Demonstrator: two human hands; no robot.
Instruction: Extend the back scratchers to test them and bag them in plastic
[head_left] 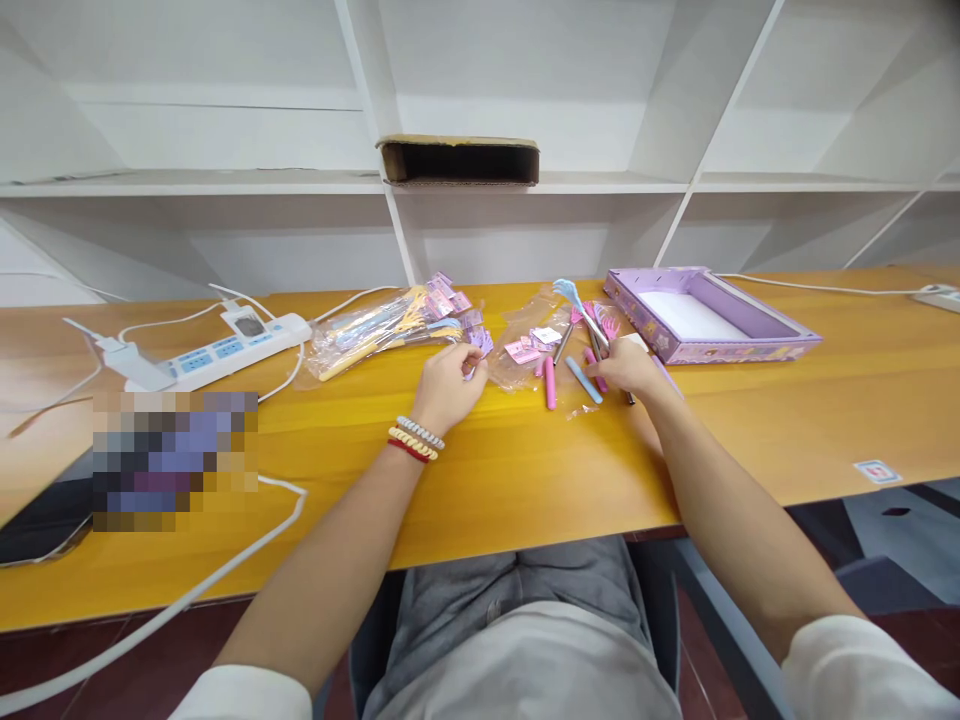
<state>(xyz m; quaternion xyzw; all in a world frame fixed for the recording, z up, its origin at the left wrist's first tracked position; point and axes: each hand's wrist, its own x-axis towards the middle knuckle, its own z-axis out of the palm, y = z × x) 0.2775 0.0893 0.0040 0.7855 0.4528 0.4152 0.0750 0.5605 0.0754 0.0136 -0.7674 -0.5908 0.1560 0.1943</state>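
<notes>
My right hand (631, 366) is closed around the metal rod of a back scratcher with a light-blue claw head (568, 291). Under and beside it lie back scratchers with pink claw heads (610, 326), a pink handle (550, 384) and a blue handle (583, 380). My left hand (451, 382) has its fingers curled in a pinch beside a purple claw head (481, 342); what they hold, if anything, is hard to make out. Behind it, clear plastic bags hold several back scratchers (375, 330) with yellow and blue heads. Pink labels (523, 349) lie on a clear wrapper between my hands.
A purple open box (712, 315) stands on the right. At left are a white power strip (225, 350) with plugs and cables, and a black phone (46, 510) beside a blurred patch. White shelves (525, 235) rise behind, bearing an open cardboard box (459, 160).
</notes>
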